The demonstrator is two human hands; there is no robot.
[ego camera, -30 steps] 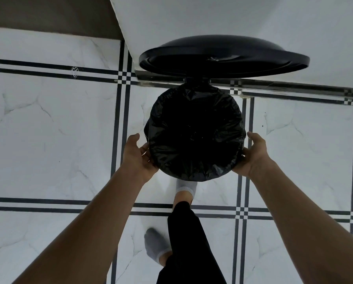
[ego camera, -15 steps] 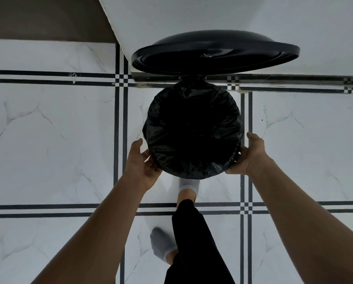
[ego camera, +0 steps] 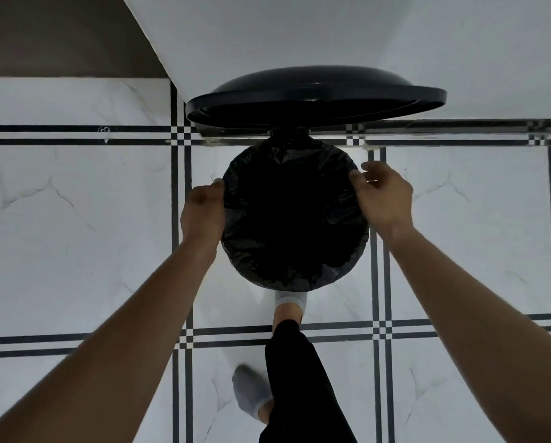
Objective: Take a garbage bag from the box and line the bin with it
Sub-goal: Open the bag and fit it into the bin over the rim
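Note:
A round pedal bin stands on the tiled floor, its black lid (ego camera: 315, 97) raised. A black garbage bag (ego camera: 295, 219) lines the bin, its edge folded over the rim and covering the bin's body. My left hand (ego camera: 203, 212) grips the bag's edge at the left of the rim. My right hand (ego camera: 384, 199) pinches the bag at the upper right of the rim. The box of bags is not in view.
My foot in a grey sock (ego camera: 290, 303) sits under the bin's near edge; the other foot (ego camera: 251, 394) is further back. A white wall (ego camera: 331, 36) rises right behind the bin. White marble tiles with black stripes (ego camera: 76, 235) spread to both sides.
Both hands have moved from the bin's near lower sides up to the middle and far part of the rim, now gripping the bag's edge. The view has shifted slightly.

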